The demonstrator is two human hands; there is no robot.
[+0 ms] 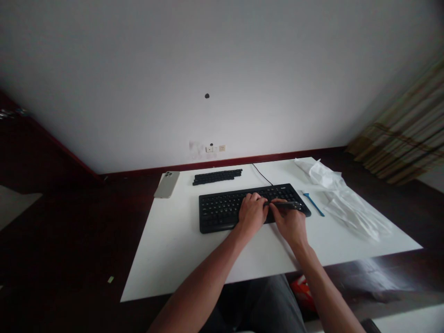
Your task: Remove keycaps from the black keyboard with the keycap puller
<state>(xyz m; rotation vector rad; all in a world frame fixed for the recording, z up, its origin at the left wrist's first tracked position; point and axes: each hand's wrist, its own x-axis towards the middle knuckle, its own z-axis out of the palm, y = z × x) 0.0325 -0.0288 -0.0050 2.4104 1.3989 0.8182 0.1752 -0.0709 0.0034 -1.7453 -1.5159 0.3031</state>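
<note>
A black keyboard (pixel 222 210) lies on the white table (pixel 194 259), its cable running off towards the wall. My left hand (pixel 253 210) rests on the keys right of the middle, fingers bent and slightly apart, holding nothing that I can make out. Close beside it, my right hand (pixel 289 224) is closed around a dark pen-like tool (pixel 286 205). The tool lies nearly level, its left end between the two hands over the keys. What kind of tool it is, I cannot tell. The fingertips partly hide the keys beneath.
Behind the keyboard lie black keycaps (pixel 217 177) in rows. A phone (pixel 167 185) is at the far left corner. To the right are a slim blue tool (pixel 314 205) and crumpled white plastic wrapping (pixel 350 208). Wall sockets (pixel 215 149) sit behind the table.
</note>
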